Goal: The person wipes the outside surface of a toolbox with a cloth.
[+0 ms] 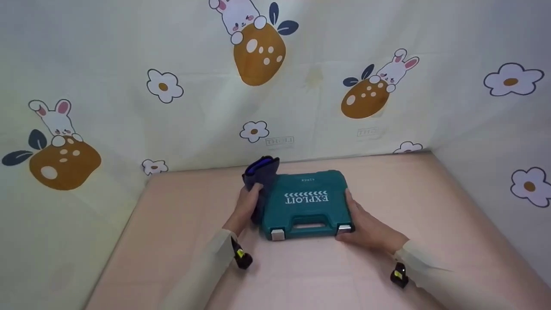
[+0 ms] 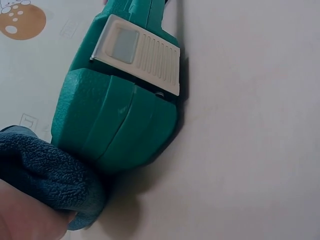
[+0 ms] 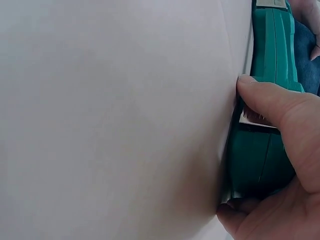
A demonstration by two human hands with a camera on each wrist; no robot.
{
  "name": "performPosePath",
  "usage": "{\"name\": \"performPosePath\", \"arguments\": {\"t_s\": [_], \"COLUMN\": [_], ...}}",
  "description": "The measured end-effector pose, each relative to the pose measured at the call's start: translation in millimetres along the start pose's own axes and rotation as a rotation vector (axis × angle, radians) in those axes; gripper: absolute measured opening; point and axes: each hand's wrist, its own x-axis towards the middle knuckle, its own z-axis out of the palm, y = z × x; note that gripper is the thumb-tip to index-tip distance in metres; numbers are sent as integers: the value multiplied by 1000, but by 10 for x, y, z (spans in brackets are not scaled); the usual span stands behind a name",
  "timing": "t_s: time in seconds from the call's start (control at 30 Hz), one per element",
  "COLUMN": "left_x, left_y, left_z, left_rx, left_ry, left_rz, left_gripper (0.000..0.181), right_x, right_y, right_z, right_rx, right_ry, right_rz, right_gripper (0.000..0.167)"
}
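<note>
A teal plastic carrying case [image 1: 308, 209] lies flat on the table, its white EXPLOIT lettering upside down and its handle toward me. My left hand [image 1: 246, 206] holds a folded dark blue cloth [image 1: 264, 174] against the case's left side. In the left wrist view, the plush cloth [image 2: 55, 175] touches the case's corner near a silver latch [image 2: 140, 52]. My right hand [image 1: 369, 228] grips the right side of the case. Its thumb lies across the right latch [image 3: 257, 117] in the right wrist view, with other fingers at the case's end, partly hidden.
The table [image 1: 185, 215] has a pale pinkish cover. Behind it and at both sides hangs a light curtain [image 1: 193, 125] printed with rabbits, strawberry-like fruit and flowers. A small black camera [image 1: 242, 257] is strapped to each wrist.
</note>
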Motion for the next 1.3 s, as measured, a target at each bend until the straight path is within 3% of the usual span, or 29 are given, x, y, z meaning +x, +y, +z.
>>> {"name": "performPosePath", "arguments": {"t_s": [0.63, 1.03, 1.3], "left_x": [-72, -120, -156], "left_y": [-17, -13, -21], "left_z": [-42, -66, -69], "left_rx": [-9, -10, -57], "left_ry": [-41, -31, -56], "left_rz": [-25, -63, -41], "left_gripper": [75, 78, 78], "right_x": [24, 22, 19], "right_y": [-1, -3, 2], "right_z": [2, 20, 15], "right_rx": [59, 87, 99], "right_ry": [29, 28, 34], "right_rz": [-50, -16, -35], "right_gripper": [131, 126, 125]}}
